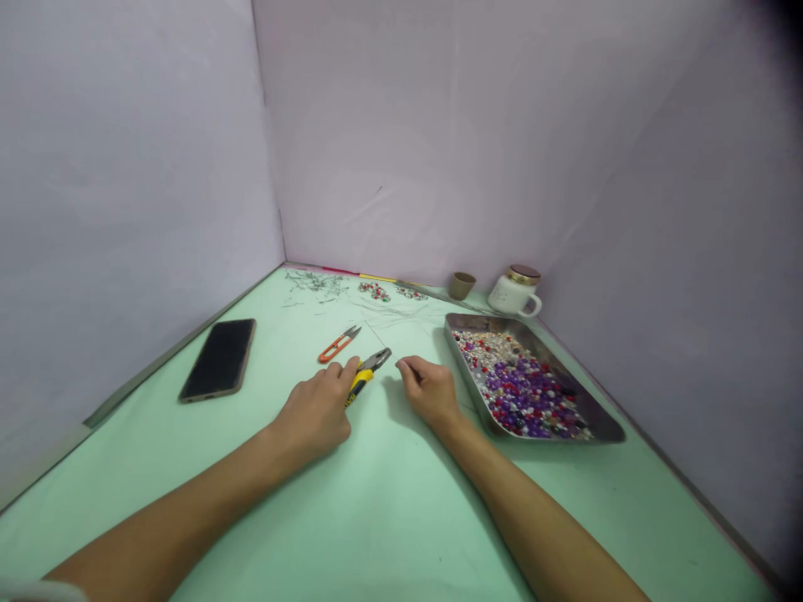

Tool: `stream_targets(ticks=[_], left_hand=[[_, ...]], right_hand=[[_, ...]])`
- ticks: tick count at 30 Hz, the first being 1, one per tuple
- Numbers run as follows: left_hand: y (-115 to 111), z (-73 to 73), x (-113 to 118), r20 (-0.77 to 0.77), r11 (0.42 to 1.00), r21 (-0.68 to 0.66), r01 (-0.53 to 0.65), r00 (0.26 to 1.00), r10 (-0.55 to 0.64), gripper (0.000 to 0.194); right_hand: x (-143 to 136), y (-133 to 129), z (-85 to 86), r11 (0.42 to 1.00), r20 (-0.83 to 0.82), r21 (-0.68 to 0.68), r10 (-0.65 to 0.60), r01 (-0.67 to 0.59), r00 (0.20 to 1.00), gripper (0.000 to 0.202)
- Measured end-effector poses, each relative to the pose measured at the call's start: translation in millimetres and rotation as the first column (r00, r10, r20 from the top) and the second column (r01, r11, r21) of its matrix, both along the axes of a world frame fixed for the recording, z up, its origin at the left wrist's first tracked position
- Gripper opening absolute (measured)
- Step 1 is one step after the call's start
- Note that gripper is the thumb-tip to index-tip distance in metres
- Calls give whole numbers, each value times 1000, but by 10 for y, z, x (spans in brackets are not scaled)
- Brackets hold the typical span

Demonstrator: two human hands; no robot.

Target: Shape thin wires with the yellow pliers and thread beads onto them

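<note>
My left hand (319, 405) is wrapped round the yellow-and-black handles of a pair of pliers (376, 360), whose metal jaws point right. Close to the jaw tips, my right hand (430, 389) pinches a thin wire (379, 336) between thumb and fingers. The wire slants up and left from the fingertips, passing by the jaws; whether the jaws grip it I cannot tell. Just beyond the pliers lie orange thread snips (340, 344), blades pointing away to the right.
A metal tray (470, 368) of mixed beads stands at right, a phone (218, 359) at left. Along the back are wire scraps (317, 284), beaded pieces (375, 291), long wires (392, 313), a small brown cup (462, 285) and a lidded white mug (511, 294). Pale walls enclose the green table.
</note>
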State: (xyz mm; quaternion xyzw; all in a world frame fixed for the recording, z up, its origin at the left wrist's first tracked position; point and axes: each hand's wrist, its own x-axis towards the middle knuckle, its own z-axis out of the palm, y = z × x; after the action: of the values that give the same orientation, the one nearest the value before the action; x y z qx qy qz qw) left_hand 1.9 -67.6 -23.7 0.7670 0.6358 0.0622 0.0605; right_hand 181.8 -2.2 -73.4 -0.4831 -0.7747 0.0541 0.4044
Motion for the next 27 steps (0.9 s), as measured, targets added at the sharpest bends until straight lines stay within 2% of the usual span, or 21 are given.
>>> stream_targets(ticks=[3,6,13,16,21,27], left_hand=[[2,15,-6,52,1000,-29,3,999,-2,68],[5,39,-30,220,993,-112,40,975,-15,57],[23,58,-40,536,979,-144,147,843,-48,26],[39,72,-39,613,955,-236,177,790,6,19],[42,122,-45,714,873,-434,223,676,182,19],[45,135,-32,737,875,-448,187,631,242,19]], right_hand=[[-2,-1,1,1000,-6,-1,5,-5,1000,25],[0,0,4,1000,-17,-3,10,-10,1000,25],[5,2,-6,1000,-70,8,17,-16,997,24],[8,1,-9,1000,-84,11,19,-18,996,23],[10,2,-6,1000,-86,4,12,-12,996,23],[4,2,1,1000,-64,7,17,-16,998,24]])
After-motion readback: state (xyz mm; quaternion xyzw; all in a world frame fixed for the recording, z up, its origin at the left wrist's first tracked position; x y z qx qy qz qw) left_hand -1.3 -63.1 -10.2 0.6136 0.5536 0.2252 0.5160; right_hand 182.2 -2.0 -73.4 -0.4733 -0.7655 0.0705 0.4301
